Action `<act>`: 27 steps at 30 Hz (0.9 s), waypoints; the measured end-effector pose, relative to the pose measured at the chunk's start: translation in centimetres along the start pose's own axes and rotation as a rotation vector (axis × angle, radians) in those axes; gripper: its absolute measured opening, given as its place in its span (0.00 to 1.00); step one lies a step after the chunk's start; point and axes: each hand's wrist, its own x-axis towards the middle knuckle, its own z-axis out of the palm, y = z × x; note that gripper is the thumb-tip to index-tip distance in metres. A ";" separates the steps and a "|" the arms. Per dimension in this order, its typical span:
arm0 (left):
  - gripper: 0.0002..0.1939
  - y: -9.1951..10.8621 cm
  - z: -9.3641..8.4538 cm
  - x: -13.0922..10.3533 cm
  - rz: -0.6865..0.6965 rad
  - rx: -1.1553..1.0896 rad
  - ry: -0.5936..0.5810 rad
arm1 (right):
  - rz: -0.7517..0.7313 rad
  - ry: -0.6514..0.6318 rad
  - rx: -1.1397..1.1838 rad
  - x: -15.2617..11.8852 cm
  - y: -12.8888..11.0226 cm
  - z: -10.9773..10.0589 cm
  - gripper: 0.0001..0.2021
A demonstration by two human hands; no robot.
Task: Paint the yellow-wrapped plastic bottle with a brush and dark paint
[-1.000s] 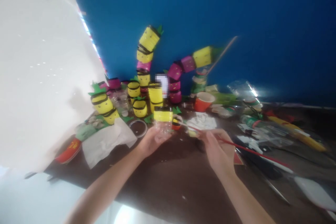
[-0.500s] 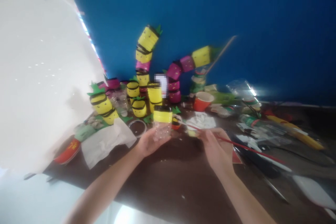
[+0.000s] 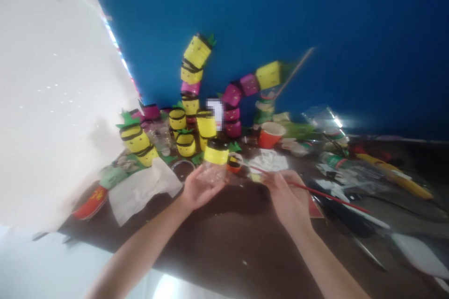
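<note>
My left hand (image 3: pixel 203 189) is wrapped round the clear lower part of a plastic bottle piece (image 3: pixel 216 156), which has a yellow painted band and a black top edge. A thin red-handled paintbrush (image 3: pixel 326 194) is pinched in my right hand (image 3: pixel 286 196). Its pale tip points left, close to the right side of the bottle piece; I cannot tell whether they touch. Behind the held piece stand yellow painted bottle pieces (image 3: pixel 185 145) with black rims and green leaf shapes. An orange-red container with a dark inside (image 3: pixel 233 165) sits just right of the held piece.
Stacks of yellow and magenta pieces (image 3: pixel 232 128) lean by the blue wall (image 3: pixel 333 46). A red paper cup (image 3: pixel 271 135) stands behind my right hand. Crumpled tissue (image 3: pixel 273 161), a white sheet (image 3: pixel 140 196), a yellow-handled tool (image 3: pixel 396 175) and plastic scraps lie on the dark table (image 3: pixel 224 238).
The bottle piece in my left hand has tipped slightly and shifted a little left and down. My right hand and the paintbrush have barely moved.
</note>
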 end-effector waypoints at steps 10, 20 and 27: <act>0.24 -0.1 0.0 0.0 -0.019 0.034 -0.014 | 0.072 -0.049 -0.035 -0.8 0.3 0.5 0.10; 0.23 -0.1 0.1 0.1 0.014 0.029 -0.016 | 0.042 -0.039 -0.023 -0.6 0.0 0.2 0.09; 0.20 -0.2 0.3 -0.1 -0.024 0.027 -0.059 | 0.043 -0.051 -0.069 -0.9 0.4 0.4 0.09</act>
